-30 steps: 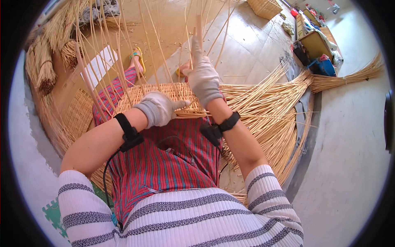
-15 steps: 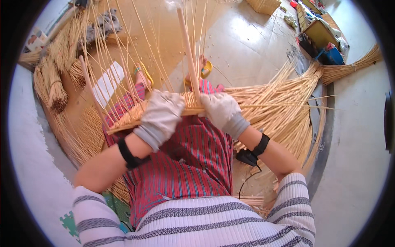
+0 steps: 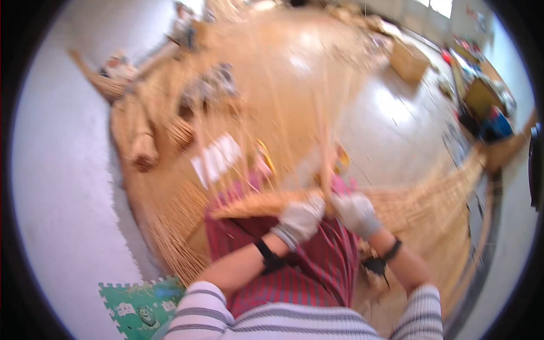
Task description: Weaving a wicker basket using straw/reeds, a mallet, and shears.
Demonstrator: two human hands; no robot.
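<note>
The picture is blurred by motion. A woven strip of pale cane [image 3: 255, 204] lies across my lap on red striped cloth, with long thin stakes and a thicker rod [image 3: 326, 153] standing up from it. My left hand [image 3: 300, 221], in a whitish glove, grips the strip's near edge towards its right part. My right hand [image 3: 354, 212], gloved too, is closed at the strip's right end beside the thick rod. Loose long canes [image 3: 419, 198] fan out to the right of it.
Cane bundles [image 3: 139, 136] lie at left, with white paper [image 3: 215, 158] and a green foam mat [image 3: 139, 306] nearby. A wicker basket [image 3: 408, 65] and cluttered wooden furniture [image 3: 476, 96] stand at back right. Near the upper-left wall is a blurred shape [image 3: 184, 28], possibly a person.
My right hand has come down from high on the rod to the strip's edge, beside my left. The view has swung upward and leftward, showing more of the room.
</note>
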